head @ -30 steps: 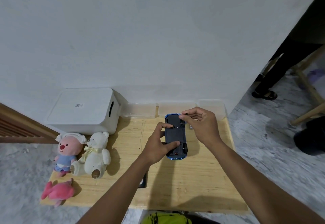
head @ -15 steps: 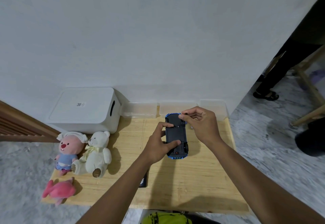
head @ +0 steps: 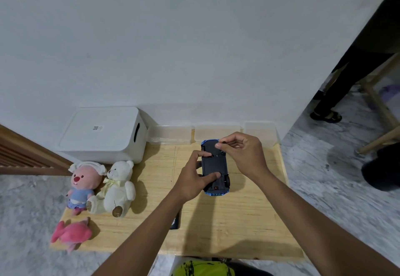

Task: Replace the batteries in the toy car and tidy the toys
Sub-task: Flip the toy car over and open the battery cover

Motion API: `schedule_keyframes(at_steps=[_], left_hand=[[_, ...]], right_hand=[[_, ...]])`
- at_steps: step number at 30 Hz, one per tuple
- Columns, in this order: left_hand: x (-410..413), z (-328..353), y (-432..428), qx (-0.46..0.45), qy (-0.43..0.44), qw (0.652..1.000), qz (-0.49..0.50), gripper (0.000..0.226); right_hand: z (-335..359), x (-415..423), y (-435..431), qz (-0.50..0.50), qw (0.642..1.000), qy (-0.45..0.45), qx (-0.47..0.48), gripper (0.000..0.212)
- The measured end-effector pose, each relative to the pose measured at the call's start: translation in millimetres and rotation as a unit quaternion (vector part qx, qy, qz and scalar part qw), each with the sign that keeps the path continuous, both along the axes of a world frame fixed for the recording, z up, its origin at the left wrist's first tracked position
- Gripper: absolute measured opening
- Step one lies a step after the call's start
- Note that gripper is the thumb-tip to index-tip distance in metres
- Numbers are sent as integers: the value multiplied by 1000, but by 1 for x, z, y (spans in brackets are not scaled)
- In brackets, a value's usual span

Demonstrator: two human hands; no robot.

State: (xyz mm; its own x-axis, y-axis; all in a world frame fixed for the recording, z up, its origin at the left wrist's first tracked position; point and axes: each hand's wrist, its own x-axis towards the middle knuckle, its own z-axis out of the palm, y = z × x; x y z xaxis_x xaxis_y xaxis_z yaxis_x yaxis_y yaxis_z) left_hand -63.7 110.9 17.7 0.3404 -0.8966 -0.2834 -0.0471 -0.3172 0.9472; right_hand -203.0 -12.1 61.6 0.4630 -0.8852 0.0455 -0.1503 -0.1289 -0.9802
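One wooden table (head: 249,221) is my landmark. At its far left corner sits a white box (head: 101,135), and three clear tubs (head: 173,133) line its far edge. On its left side lie a white bear (head: 118,187), a pink-faced doll (head: 83,180) and a pink plush (head: 71,233).

The toy car (head: 214,165) lies belly-up on the table's far middle, with its dark underside toward me. My left hand (head: 192,180) clamps it, thumb on the near end of the underside and forefinger curled onto the far end. My right hand (head: 244,154) hovers above the car's far end, thumb and forefinger pinched together on a small dark piece (head: 224,142). I cannot tell whether that is a screw or a tool tip.

Handling estimate:
- The car is probably a light, rigid plastic shell. It looks smooth and likely to skid on the wood, so I would grip it across the flanks between the wheels.
- The battery cover is probably thin, so I would pry it gently.
- The dark piece is tiny and easily dropped.
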Motion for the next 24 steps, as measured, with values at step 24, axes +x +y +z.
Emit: schedule_keyframes(at_steps=[24], left_hand=[[-2, -7, 1, 28, -32, 999, 2, 62]], right_hand=[[8, -1, -2, 78, 996, 45, 26, 10]])
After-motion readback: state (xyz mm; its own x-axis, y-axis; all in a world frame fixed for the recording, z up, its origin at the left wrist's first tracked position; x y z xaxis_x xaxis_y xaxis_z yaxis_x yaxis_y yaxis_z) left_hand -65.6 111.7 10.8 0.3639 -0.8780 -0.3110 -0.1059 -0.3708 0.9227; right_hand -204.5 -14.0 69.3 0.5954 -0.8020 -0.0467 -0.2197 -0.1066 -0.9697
